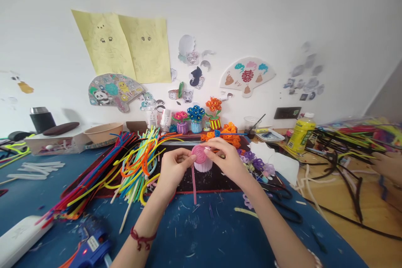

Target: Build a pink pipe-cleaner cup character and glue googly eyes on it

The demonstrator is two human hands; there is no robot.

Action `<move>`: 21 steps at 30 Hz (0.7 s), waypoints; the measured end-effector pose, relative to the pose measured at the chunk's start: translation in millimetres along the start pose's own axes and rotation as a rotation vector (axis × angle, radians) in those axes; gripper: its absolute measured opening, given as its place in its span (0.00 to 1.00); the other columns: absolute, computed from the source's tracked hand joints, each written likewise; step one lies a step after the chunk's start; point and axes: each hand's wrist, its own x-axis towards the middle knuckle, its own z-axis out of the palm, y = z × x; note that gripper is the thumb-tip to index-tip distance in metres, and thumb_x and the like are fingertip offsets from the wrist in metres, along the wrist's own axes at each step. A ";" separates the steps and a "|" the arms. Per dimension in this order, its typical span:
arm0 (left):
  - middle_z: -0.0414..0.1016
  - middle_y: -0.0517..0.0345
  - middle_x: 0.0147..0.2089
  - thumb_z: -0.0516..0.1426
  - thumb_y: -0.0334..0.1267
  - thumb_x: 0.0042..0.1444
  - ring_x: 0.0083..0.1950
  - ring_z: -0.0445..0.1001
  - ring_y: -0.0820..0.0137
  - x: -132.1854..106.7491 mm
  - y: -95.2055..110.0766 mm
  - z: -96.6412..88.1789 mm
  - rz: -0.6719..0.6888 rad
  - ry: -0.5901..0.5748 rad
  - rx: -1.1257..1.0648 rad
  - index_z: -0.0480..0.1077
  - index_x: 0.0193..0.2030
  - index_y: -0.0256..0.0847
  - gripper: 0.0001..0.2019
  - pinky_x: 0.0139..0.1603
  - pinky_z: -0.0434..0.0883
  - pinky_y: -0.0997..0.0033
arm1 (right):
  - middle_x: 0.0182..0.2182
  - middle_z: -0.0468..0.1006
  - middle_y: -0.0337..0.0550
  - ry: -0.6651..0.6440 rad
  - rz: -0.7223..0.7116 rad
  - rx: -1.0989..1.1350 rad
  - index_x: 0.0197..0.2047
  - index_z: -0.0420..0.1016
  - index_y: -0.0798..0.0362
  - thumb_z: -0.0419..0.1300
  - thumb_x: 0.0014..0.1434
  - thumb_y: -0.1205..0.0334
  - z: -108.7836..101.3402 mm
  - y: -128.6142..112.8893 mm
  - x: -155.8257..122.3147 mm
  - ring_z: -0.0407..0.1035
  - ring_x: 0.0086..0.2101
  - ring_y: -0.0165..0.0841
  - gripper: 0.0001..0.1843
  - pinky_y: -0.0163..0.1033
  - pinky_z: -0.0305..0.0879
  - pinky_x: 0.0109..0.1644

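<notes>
1. The pink coiled pipe-cleaner disc (199, 155) was held above the middle of the work mat, with its flat spiral face turned up and toward the person. A straight pink stem (194, 188) went down from its lower edge, so the long axis was nearly vertical in the view, only a little tilted. Just behind the disc was a pale pink ribbed cup (203, 166), and the disc was touching it or very near it; I could not tell which.

2. The left hand (176, 167) was half closed, and its fingertips (190, 157) pressed on the left edge of the disc.

3. The right hand (224, 161) was also half closed and came over the top, pinching the upper right edge of the disc. The two hands were close together but not touching each other. A red cord bracelet (142, 238) was around the left wrist.

4. The black work mat (213, 184) lay on a blue table (191, 234). Left of the hands was a big pile of colored pipe cleaners (132, 171), and a blue glue gun (94, 245) lay near the front edge.

5. On the far side stood small pots of pipe-cleaner flowers (196, 117) against a white wall (251, 8) with yellow drawings (122, 46). At the right side, a hand of another person (387, 166) rested near black pipe cleaners (342, 163).
</notes>
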 end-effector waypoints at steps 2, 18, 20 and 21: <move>0.71 0.61 0.18 0.65 0.48 0.40 0.20 0.63 0.75 -0.7 3.2 -0.7 0.013 -0.004 0.047 0.75 0.25 0.37 0.14 0.22 0.59 0.75 | 0.43 0.75 0.46 0.019 0.034 0.021 0.49 0.79 0.48 0.60 0.61 0.56 -1.2 3.9 0.4 0.71 0.37 0.34 0.14 0.35 0.70 0.35; 0.65 0.63 0.21 0.63 0.40 0.47 0.24 0.58 0.74 -11.4 25.7 -3.2 0.255 0.009 0.337 0.75 0.24 0.40 0.07 0.26 0.55 0.74 | 0.27 0.79 0.42 -0.149 0.288 0.307 0.35 0.81 0.57 0.71 0.48 0.50 1.0 1.4 -0.8 0.70 0.26 0.32 0.18 0.36 0.67 0.31; 0.65 0.63 0.20 0.63 0.43 0.48 0.23 0.58 0.74 -11.0 24.7 -3.5 0.244 -0.009 0.318 0.74 0.25 0.39 0.10 0.26 0.55 0.74 | 0.27 0.80 0.42 -0.129 0.310 0.383 0.34 0.81 0.57 0.72 0.46 0.50 1.4 -0.3 -0.7 0.72 0.26 0.32 0.19 0.37 0.70 0.32; 0.66 0.62 0.20 0.63 0.44 0.49 0.23 0.59 0.74 -10.7 23.9 -3.6 0.233 -0.024 0.301 0.74 0.25 0.39 0.11 0.26 0.56 0.74 | 0.27 0.80 0.42 -0.117 0.315 0.415 0.34 0.81 0.57 0.73 0.45 0.50 1.7 -1.2 -0.7 0.72 0.26 0.33 0.19 0.38 0.70 0.32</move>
